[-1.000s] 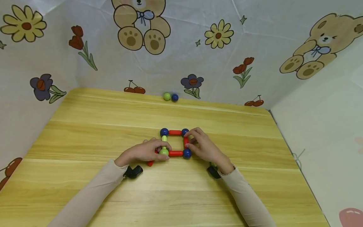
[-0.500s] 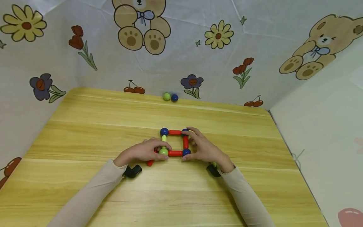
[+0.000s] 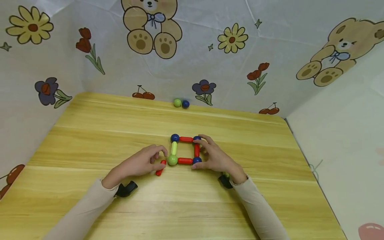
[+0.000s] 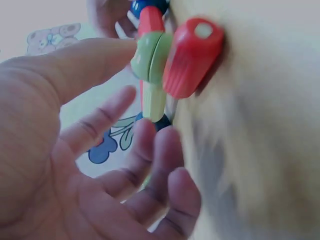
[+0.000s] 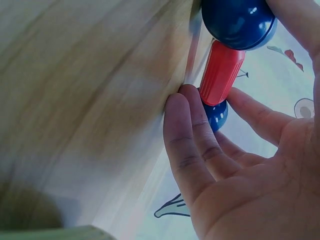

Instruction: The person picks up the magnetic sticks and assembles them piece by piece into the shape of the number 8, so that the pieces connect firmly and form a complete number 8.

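Observation:
On the table lies a square of toy building rods and balls. Three of its rods are red, like the near red rod (image 3: 185,161), and the left one is a yellow-green rod (image 3: 174,148). Its near left corner is a green ball (image 3: 172,160); the others are blue. My right hand (image 3: 218,160) holds the right side, thumb at the near blue ball (image 5: 239,22), a finger at the far blue ball (image 3: 196,138). Left of the square, my left hand (image 3: 142,162) has loosely bent fingers beside a loose red rod (image 4: 192,60). No clear grip on it shows.
A loose green ball (image 3: 177,102) and a blue ball (image 3: 185,104) sit at the table's back edge. Behind the wooden table (image 3: 120,113) hangs a patterned cloth (image 3: 186,66). Something light green (image 3: 226,174) is partly hidden under the right wrist.
My left hand has let go of the green ball and moved left, towards the loose red rod. My right thumb has shifted from the right-hand rod to the near blue ball.

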`<state>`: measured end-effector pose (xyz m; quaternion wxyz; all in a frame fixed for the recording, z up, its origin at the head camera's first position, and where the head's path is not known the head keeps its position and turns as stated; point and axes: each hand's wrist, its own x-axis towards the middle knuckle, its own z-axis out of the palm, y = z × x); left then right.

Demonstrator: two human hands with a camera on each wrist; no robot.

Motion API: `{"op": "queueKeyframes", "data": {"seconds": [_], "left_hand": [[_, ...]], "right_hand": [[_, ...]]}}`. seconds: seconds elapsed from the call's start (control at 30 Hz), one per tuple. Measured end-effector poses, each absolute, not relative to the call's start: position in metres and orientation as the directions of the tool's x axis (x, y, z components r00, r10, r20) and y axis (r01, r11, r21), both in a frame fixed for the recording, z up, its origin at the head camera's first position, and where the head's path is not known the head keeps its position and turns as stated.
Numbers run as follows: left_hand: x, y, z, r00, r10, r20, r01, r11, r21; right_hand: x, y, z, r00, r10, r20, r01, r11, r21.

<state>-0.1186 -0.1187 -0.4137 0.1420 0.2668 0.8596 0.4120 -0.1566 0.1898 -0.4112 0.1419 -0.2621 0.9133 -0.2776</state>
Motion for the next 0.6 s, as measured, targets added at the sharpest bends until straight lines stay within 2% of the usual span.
{"op": "queueKeyframes", "data": {"seconds": [0.23, 0.4, 0.6], "left_hand": [[-0.095, -0.117, -0.412, -0.852, 0.524, -0.007, 0.344, 0.569, 0.747], [-0.089, -0.11, -0.418, -0.875, 0.484, -0.034, 0.338, 0.659, 0.672], [-0.086, -0.105, -0.419, -0.88, 0.473, -0.039, 0.348, 0.699, 0.624]], "right_hand": [[-0.157, 0.19, -0.411, -0.826, -0.551, -0.12, -0.393, 0.715, -0.578], [-0.157, 0.19, -0.411, -0.825, -0.552, -0.122, -0.393, 0.716, -0.577], [-0.158, 0.191, -0.413, -0.824, -0.554, -0.12, -0.398, 0.716, -0.574]]}}
